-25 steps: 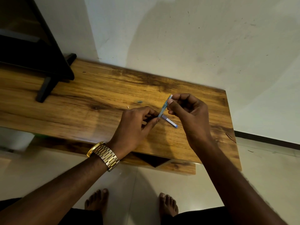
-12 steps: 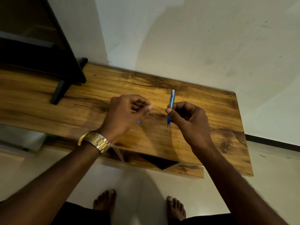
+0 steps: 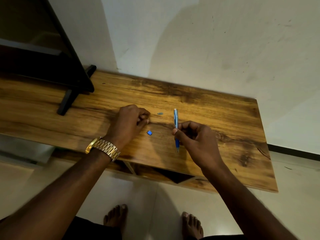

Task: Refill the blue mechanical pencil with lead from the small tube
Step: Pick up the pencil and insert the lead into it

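Note:
My right hand point(image 3: 197, 141) grips the blue mechanical pencil point(image 3: 176, 118) at its middle. The pencil's white top points away from me and its tip points toward me, just above the wooden table point(image 3: 225, 118). My left hand point(image 3: 129, 122) rests on the table to the left, apart from the pencil, with its fingers curled and pinched. The lead tube stays hidden inside that fist. A small blue piece point(image 3: 149, 133) lies on the wood between my hands. A tiny pale blue part point(image 3: 160, 113) lies farther back.
A black stand point(image 3: 69, 94) with a dark screen occupies the table's back left. A white wall runs behind the table. The table's front edge is near my wrists, with an open shelf point(image 3: 173, 175) and my bare feet on the floor below.
My hands were together with the white-and-blue tube against the pencil and have moved apart. The pencil is now nearly straight. The small blue piece now lies on the table.

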